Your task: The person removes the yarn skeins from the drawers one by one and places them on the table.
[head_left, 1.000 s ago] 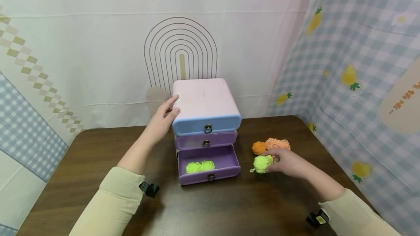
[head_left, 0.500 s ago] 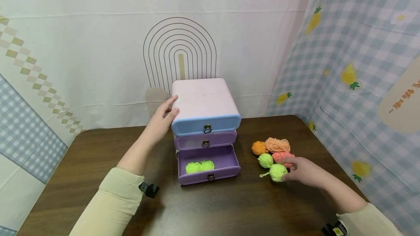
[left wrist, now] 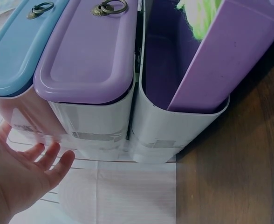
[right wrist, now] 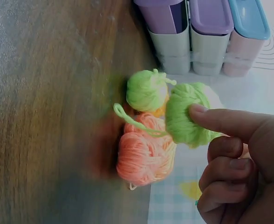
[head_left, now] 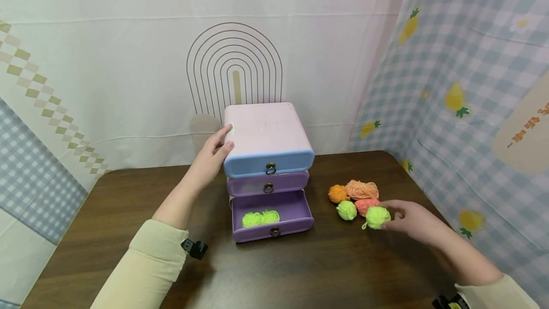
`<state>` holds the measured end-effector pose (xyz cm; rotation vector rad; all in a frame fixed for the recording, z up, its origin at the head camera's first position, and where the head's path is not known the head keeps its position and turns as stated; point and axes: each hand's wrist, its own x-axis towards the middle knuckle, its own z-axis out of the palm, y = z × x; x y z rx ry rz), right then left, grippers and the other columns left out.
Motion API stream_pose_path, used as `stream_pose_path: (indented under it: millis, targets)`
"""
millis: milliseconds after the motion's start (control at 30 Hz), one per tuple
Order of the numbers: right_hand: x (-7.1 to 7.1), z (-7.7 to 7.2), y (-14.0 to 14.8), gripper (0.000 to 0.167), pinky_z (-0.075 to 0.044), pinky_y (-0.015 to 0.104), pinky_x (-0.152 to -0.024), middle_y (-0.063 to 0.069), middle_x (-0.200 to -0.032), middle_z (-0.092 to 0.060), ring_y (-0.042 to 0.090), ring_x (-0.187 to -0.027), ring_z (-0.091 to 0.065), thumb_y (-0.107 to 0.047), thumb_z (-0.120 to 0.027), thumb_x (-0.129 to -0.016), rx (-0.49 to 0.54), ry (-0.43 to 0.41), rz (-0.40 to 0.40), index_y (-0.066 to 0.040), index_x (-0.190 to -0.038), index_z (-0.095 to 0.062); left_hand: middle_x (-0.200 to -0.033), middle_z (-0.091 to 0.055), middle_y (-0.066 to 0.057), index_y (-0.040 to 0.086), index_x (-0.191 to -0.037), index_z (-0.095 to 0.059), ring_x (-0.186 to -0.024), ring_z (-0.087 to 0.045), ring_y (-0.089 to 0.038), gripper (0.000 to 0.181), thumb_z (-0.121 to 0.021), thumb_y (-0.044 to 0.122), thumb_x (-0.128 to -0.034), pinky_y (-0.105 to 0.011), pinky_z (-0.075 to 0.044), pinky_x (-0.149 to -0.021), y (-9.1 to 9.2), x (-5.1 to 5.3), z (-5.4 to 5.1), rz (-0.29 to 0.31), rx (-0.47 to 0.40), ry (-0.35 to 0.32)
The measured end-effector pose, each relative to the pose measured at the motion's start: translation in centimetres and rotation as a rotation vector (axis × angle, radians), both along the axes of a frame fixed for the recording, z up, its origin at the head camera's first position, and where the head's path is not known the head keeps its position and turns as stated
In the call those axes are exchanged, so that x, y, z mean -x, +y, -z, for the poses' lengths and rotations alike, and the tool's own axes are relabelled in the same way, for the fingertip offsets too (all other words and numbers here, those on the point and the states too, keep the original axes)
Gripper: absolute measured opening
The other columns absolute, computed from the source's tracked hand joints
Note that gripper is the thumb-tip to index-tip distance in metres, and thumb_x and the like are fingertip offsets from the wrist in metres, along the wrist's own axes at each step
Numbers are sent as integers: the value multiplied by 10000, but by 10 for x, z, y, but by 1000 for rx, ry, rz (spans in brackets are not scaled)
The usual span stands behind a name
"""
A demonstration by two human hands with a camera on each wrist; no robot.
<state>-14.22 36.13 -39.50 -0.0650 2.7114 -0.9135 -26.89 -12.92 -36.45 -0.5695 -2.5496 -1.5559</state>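
Note:
My right hand pinches a lime-green yarn ball with a loose tail hanging from it. In the right wrist view the thumb lies across the near side of that ball, and the other fingers are curled. Just left of it are a second green ball and a coral yarn ball. My left hand rests against the upper left side of a small drawer cabinet, its fingers spread. The bottom purple drawer is pulled out and holds a bright green yarn skein.
An orange yarn ball and a peach yarn skein lie behind the coral one. The blue top drawer and purple middle drawer are closed. Patterned cloth hangs along the dark wooden table's right side.
Holding the green yarn ball, my right hand has moved right, dipping toward me and then back up, uncovering the second green and coral balls. My left hand has stayed put.

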Motion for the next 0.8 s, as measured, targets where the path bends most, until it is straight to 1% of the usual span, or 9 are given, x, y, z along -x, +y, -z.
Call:
stream_pose_path:
  millis: [133, 267, 400, 533, 633, 800]
  targets:
    - [1, 7, -6, 633, -355, 289, -474, -15, -625, -432, 126, -526, -390, -328, -772, -854, -20, 47, 9, -30, -1373, -566, -1578, -265, -170, 218, -1570, -310, -1317, -432, -371, 567, -471, 358, -1045, -557, -348, -1084, 0, 0, 0, 1, 0, 1]
    - [3, 19, -12, 570, -350, 282, -485, -8, -656, -462, 134, -553, -416, -292, -780, -845, -60, 77, -8, -46, -1328, -604, -1574, -266, -171, 225, -1570, -310, -1316, -430, -366, 564, -469, 359, -1046, -552, -344, -1088, 0, 0, 1, 0, -2, 1]
    - [6, 32, -17, 515, -340, 283, -499, -10, -651, -452, 136, -565, -412, -272, -796, -824, -103, 63, -36, -94, -1282, -642, -1569, -273, -169, 225, -1570, -312, -1313, -431, -361, 561, -469, 353, -1047, -545, -338, -1094, 1, -1, 1, 3, -8, 1]
    - [9, 40, -19, 499, -342, 297, -522, 10, -672, -459, 157, -607, -429, -258, -807, -812, -105, 45, -64, -95, -1256, -651, -1575, -269, -161, 230, -1570, -312, -1317, -429, -357, 561, -470, 355, -1046, -546, -336, -1096, 1, -1, 0, 3, -6, -1]
    - [11, 43, -20, 497, -347, 301, -514, 15, -666, -463, 165, -606, -434, -256, -805, -816, -94, 27, -74, -77, -1252, -647, -1582, -261, -158, 231, -1571, -307, -1322, -425, -355, 562, -469, 354, -1048, -547, -336, -1097, 0, -1, 0, 7, -3, -2]
    - [12, 45, -21, 488, -353, 286, -496, -1, -631, -458, 149, -569, -426, -246, -800, -827, -69, -13, -74, -80, -1256, -639, -1584, -252, -173, 205, -1575, -296, -1323, -420, -367, 564, -468, 319, -1051, -547, -337, -1096, 0, 0, -1, 13, -7, -8]
